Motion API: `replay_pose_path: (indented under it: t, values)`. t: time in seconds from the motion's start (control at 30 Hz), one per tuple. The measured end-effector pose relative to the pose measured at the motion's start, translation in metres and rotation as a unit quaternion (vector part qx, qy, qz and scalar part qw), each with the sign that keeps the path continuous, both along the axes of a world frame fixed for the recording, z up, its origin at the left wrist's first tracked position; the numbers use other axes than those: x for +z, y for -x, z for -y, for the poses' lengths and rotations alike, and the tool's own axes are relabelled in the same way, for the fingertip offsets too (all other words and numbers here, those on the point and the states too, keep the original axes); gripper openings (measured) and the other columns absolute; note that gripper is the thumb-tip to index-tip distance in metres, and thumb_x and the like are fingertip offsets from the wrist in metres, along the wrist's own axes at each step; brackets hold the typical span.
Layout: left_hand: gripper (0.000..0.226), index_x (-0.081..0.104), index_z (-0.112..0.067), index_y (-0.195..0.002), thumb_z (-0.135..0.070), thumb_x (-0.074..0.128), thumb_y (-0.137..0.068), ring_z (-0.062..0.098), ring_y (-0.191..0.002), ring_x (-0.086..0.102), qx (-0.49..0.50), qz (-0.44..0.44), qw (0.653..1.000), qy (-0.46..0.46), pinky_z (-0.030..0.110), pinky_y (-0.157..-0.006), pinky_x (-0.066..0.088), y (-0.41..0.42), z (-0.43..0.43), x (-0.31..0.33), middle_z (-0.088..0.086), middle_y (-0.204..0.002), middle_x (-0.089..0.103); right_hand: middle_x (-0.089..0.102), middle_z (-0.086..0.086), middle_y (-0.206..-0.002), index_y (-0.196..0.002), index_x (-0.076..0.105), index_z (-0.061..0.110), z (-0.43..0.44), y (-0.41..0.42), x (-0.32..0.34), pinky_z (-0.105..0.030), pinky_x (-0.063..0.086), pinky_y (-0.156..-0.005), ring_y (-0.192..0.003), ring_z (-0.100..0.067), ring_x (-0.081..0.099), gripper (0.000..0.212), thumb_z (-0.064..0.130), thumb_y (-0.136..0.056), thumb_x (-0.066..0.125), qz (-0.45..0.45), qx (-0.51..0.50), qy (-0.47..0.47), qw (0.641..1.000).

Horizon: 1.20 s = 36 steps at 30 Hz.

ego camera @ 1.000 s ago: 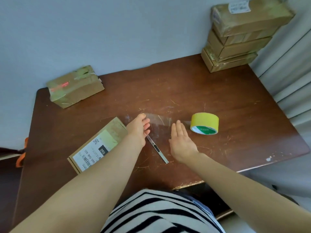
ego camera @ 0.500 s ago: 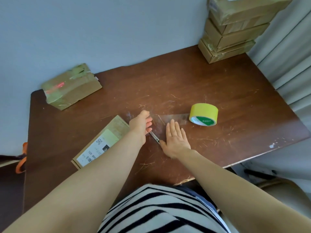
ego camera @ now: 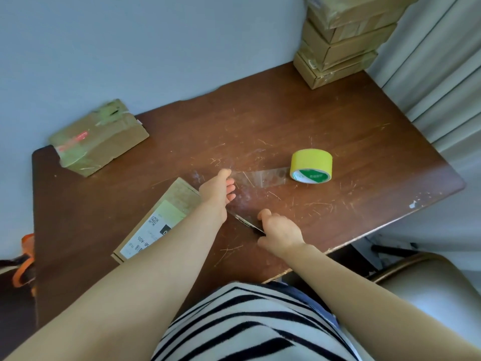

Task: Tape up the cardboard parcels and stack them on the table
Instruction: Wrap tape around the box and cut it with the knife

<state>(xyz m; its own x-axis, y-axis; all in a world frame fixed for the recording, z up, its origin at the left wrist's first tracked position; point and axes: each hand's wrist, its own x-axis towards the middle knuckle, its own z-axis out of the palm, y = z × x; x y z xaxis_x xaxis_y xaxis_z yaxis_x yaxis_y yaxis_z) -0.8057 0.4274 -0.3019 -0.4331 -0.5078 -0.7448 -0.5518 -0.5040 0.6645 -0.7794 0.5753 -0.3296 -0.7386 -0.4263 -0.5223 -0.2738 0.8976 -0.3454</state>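
Left — flat parcel (ego camera: 166, 214); right — tape roll (ego camera: 311, 165), stack (ego camera: 338, 48) behind

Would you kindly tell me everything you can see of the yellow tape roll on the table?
The tape roll is a wide ring, bright yellow outside with a green-and-white printed core. It seems to stand on edge on the scratched brown table, open side toward the person. A clear shiny strip runs from it along the table to the left hand, which holds its end. No hand touches the roll itself.
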Motion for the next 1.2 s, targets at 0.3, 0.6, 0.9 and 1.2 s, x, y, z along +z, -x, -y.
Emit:
replay_pose_path:
  t: [0.3, 0.6, 0.9, 1.2]
  values:
    - [0.022, 0.073, -0.020, -0.105, -0.021, 0.073, -0.083, 0.006, -0.072, 0.063, 0.074, -0.003, 0.997, 0.017, 0.014, -0.051, 0.036, -0.003, -0.013, -0.004, -0.006, -0.087, 0.070, 0.060, 0.008, -0.049, -0.071, 0.059, 0.023, -0.045, -0.003, 0.003, -0.022, 0.041, -0.051, -0.041, -0.001, 0.047, 0.025, 0.030, -0.093, 0.050, 0.137, -0.313, 0.182, 0.922]
    - [0.022, 0.073, -0.018, -0.107, -0.014, 0.070, -0.085, 0.008, -0.069, 0.061, 0.101, -0.011, 0.994, 0.026, 0.014, -0.050, 0.038, -0.001, -0.017, -0.006, -0.007, -0.076, 0.067, 0.070, -0.004, -0.077, -0.086, 0.051, 0.013, -0.004, 0.030, 0.018, -0.029, 0.046, -0.063, -0.066, -0.021, 0.058, 0.027, 0.027, -0.100, 0.032, 0.036, -0.209, 0.109, 0.971]
    - [0.020, 0.074, -0.015, -0.103, -0.010, 0.071, -0.083, 0.005, -0.068, 0.064, 0.098, -0.036, 0.993, 0.055, 0.012, -0.054, 0.045, 0.002, -0.016, -0.008, -0.007, -0.075, 0.069, 0.059, -0.007, -0.093, -0.103, 0.057, 0.008, 0.007, 0.030, 0.006, -0.030, 0.039, -0.066, -0.079, -0.025, 0.050, 0.031, 0.030, -0.101, 0.034, -0.005, -0.148, 0.028, 0.989]
    - [0.020, 0.073, -0.010, -0.105, -0.005, 0.066, -0.086, 0.006, -0.063, 0.059, 0.059, -0.049, 0.993, 0.090, 0.014, -0.057, 0.048, 0.004, -0.011, -0.005, -0.006, -0.070, 0.066, 0.048, -0.006, -0.120, -0.144, 0.035, 0.020, -0.019, 0.001, -0.017, -0.034, 0.045, -0.076, -0.110, -0.025, 0.049, 0.045, 0.033, -0.101, 0.038, -0.071, -0.066, 0.043, 0.994]
